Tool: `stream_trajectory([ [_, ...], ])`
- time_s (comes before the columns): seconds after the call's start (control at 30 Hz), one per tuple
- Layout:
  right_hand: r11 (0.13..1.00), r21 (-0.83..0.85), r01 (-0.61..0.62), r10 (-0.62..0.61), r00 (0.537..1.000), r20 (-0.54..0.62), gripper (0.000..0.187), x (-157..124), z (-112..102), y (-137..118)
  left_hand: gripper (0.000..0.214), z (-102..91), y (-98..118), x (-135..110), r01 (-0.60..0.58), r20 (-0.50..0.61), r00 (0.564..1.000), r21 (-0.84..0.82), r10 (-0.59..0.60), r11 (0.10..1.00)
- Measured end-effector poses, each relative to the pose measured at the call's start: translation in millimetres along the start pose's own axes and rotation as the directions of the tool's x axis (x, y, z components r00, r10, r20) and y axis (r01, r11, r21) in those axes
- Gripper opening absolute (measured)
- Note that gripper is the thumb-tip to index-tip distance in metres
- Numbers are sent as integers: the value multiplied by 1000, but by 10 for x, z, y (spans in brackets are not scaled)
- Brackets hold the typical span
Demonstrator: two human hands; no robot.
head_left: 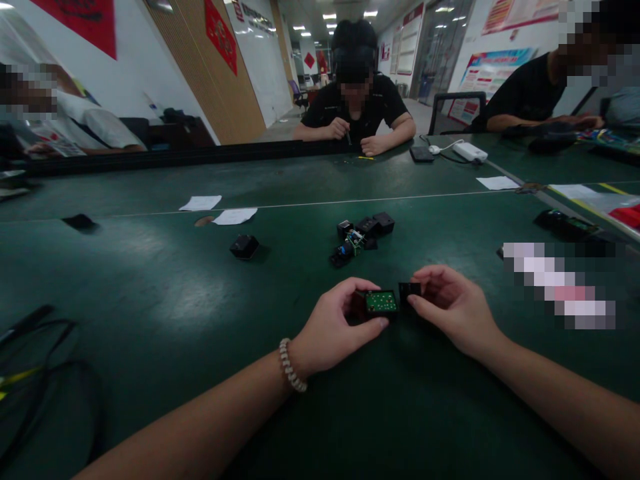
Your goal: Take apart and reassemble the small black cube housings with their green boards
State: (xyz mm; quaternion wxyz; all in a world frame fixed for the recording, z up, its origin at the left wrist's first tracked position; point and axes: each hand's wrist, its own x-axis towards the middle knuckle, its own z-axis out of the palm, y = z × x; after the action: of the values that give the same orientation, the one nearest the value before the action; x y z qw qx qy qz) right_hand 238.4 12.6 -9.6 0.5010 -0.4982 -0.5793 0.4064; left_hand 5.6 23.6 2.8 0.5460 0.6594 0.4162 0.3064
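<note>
Between the thumb and fingers of my left hand (333,327) is a small black case with a green circuit board (381,302) showing at its open face. My right hand (457,310) pinches a small black cover (409,291) just to the right of the case. A narrow gap seems to separate the two parts. Beyond my hands lies a small pile of black housings and loose circuit parts (356,241). A single black block (245,247) sits apart, further left on the green table (200,373).
Two paper slips (235,216) lie at the back left. Black and yellow cables (45,360) are at the near left. On the right are dark devices (567,223) and a blurred-out item (557,287). A person (355,100) sits opposite, beside a white adapter (470,153); others sit at both sides.
</note>
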Motion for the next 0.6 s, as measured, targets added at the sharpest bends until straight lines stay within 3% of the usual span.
stream_trajectory([
  [0.13,998,-2,58,-58,998,23,13,3,1,29,46,2,4,0,2,1,1000,-12,-2,1000],
  [0.3,983,7,183,-183,983,24,12,1,11,56,46,22,12,-1,8,-7,1000,-30,-8,1000],
  [0.47,984,42,173,-176,982,65,18,-37,19,20,46,28,20,0,4,-11,1000,-33,-4,999],
  [0.6,979,-23,205,-202,977,73,16,-53,23,-9,46,14,12,3,-11,-2,1000,-12,11,1000],
])
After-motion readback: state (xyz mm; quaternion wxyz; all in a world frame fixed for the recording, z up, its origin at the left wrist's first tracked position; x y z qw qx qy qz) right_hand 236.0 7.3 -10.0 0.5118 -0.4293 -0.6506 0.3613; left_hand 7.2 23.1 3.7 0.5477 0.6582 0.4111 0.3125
